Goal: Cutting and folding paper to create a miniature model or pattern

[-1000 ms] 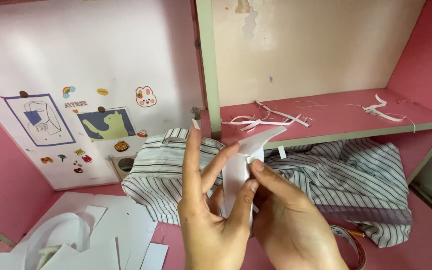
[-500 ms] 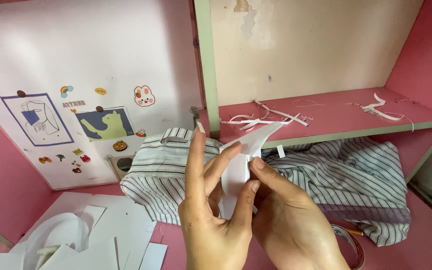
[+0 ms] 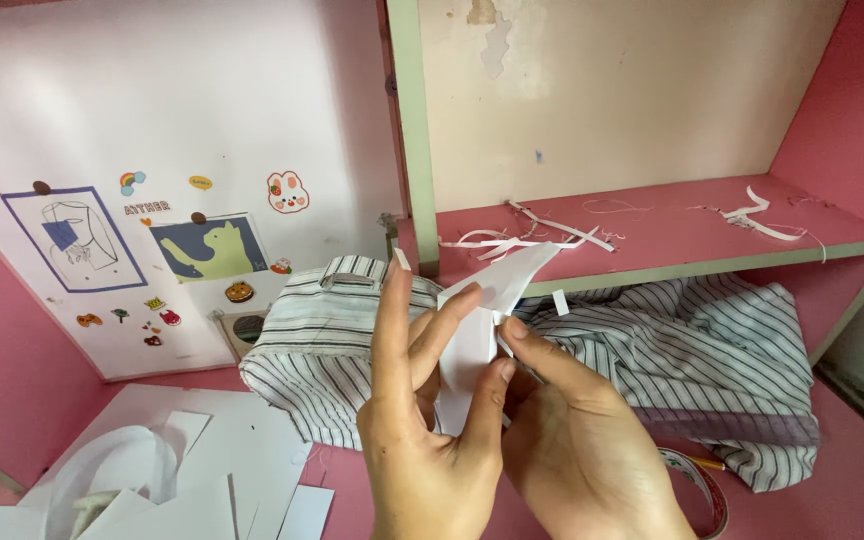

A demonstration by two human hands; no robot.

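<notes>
- Your left hand (image 3: 427, 440) is raised in front of you at the lower centre of the view, palm side toward the camera. Its fingers are extended upward and lie against the near face of a folded white paper piece (image 3: 482, 320).
- Your right hand (image 3: 582, 450) sits just beside the left, touching it low down. Its thumb and forefinger pinch the right edge of the paper piece around mid-height.
- The paper piece is held upright between both hands. Its upper part ends in a pointed flap that tilts up and to the right.
- Directly behind your hands lies a striped shirt (image 3: 692, 350), crumpled on the pink desk surface (image 3: 852, 470). Its collar end is bunched to the left.
- A pink shelf (image 3: 672, 235) runs above the shirt. Thin white paper strips (image 3: 522, 240) lie scattered on it, with further strips near its right end.
- At lower left, flat white paper sheets (image 3: 222, 470) are stacked loosely on the desk.
- A white panel (image 3: 182, 110) at upper left carries small stickers and two drawings.
- A tape measure (image 3: 697, 480) shows partly at lower right, just beside your right wrist.
</notes>
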